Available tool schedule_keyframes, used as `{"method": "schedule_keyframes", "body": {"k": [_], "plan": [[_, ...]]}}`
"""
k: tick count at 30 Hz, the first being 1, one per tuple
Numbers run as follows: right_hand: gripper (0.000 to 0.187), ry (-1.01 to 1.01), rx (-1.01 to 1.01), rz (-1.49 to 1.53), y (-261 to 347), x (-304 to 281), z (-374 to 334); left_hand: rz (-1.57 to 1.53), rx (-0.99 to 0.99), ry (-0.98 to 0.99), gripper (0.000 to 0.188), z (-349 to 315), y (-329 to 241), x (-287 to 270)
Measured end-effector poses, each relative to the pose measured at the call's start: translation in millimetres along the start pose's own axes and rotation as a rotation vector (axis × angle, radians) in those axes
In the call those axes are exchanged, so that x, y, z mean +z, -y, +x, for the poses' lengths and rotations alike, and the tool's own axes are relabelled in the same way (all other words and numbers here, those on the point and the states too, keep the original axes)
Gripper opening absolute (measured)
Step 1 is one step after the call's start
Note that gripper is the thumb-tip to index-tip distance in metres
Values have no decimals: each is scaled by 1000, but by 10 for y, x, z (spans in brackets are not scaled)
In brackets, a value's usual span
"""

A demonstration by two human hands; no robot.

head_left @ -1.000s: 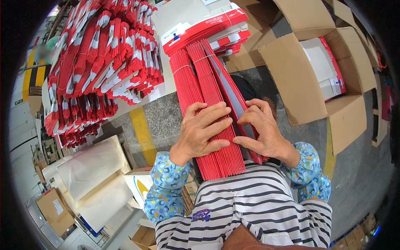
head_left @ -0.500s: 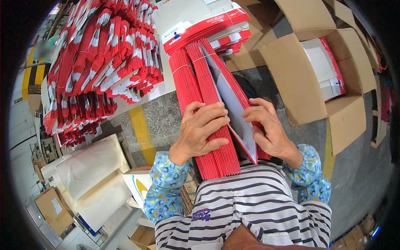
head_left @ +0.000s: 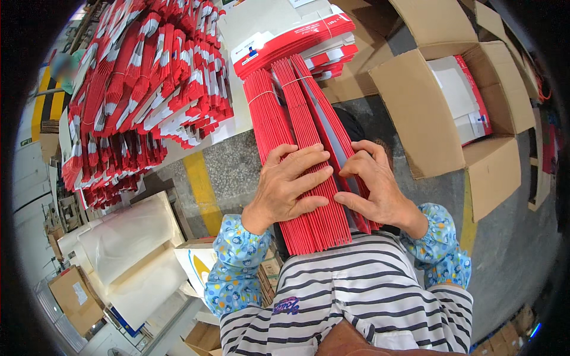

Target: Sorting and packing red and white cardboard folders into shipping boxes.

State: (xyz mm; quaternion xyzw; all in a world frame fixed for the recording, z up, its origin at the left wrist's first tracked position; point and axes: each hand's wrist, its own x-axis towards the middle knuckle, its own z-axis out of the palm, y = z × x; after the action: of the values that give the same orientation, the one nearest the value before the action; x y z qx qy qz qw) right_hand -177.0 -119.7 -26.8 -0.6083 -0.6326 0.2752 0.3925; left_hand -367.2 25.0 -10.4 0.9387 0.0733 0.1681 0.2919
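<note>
Red folded flat cartons (head_left: 268, 121) stand on edge in a long stack in front of me, one end near my striped shirt. Thin bands cross their far ends. My left hand (head_left: 290, 184) lies over the left and middle bundles, fingers stretched across their upper edges. At the right side, my right hand (head_left: 379, 193) curls its fingers over the edges of the rightmost cartons (head_left: 331, 121), its thumb reaching left toward the middle bundle. A narrow gap with a pale inner face shows between the middle and right cartons. The right fingertips are partly hidden.
A big heap of banded red-and-white cartons (head_left: 127, 77) fills the table at far left. Beyond my stack lies a pile of flat red-and-white cartons (head_left: 297, 43). To the right an open cardboard box (head_left: 418, 113) holds more cartons. A person stands at the far left edge.
The wide opening between the middle and right cartons has narrowed as the right cartons swung leftward. My right hand has shifted slightly left with its fingers lower on the edges. My left hand barely moved.
</note>
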Motion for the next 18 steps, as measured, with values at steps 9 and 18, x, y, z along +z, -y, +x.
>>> {"method": "schedule_keyframes", "body": {"k": [9, 18], "plan": [[30, -179, -46, 169, -78, 33, -28, 9, 10, -40, 44, -58, 52, 28], [25, -71, -50, 1, -34, -54, 2, -4, -21, -31, 45, -77, 39, 7]]}}
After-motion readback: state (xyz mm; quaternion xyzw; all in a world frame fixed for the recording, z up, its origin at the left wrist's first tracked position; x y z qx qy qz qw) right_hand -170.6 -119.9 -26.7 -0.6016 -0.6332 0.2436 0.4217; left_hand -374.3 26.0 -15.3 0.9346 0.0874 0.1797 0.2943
